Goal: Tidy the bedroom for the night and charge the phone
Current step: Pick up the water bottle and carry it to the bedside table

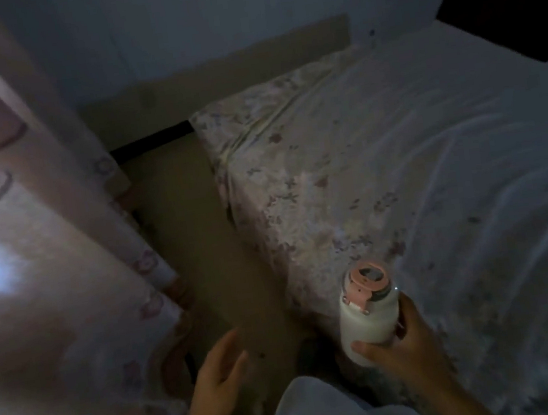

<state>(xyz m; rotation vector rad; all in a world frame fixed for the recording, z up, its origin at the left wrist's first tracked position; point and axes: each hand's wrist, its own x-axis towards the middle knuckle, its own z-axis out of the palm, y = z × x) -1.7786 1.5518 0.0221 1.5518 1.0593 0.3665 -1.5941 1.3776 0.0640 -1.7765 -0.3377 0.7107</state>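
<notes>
My right hand [403, 346] grips a white water bottle [366, 320] with a pink lid, held upright beside the bed's near corner. The bed [432, 160] fills the right side, with a floral sheet over the corner and a pale rumpled cover. To the bottle's left my left hand [216, 369] hovers over the floor gap, fingers apart and holding nothing. No phone is visible. The room is dim.
A pinkish patterned surface [38, 270] with a bright glare spot rises at the left. A narrow strip of floor [193, 238] runs between it and the bed toward the back wall. My pale-clothed knee [325, 411] shows at the bottom.
</notes>
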